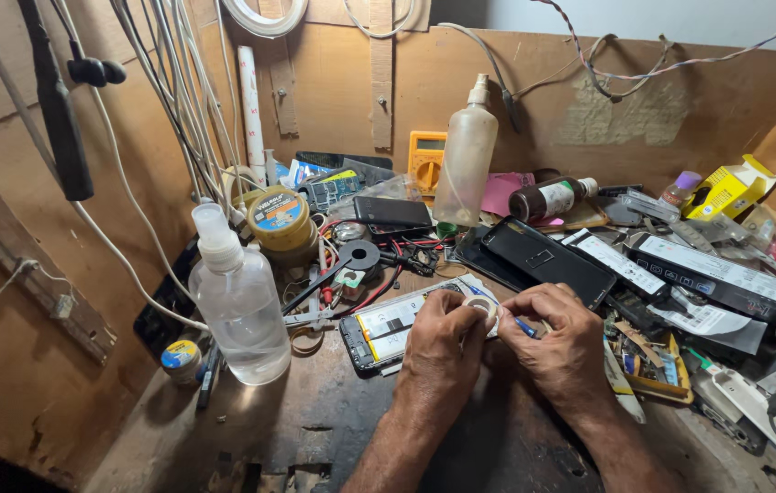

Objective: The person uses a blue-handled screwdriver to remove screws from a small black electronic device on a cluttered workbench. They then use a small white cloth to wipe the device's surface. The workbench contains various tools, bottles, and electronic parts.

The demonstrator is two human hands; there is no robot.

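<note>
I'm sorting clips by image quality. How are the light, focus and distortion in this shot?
Head view: even, soft light, no harsh glare; faint sheen on the clear bottle. Both hands, left hand and right hand, and the tape roll are sharp. Wide-angle bending shows at the edges; the bottom left corner falls into dark shadow.

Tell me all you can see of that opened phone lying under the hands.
The opened phone lies flat on the dark worktop, back cover off, its pale battery with a yellow stripe exposed in a black frame. Its right end is hidden under the left hand, which, with the right hand, holds a small tape roll.
</note>
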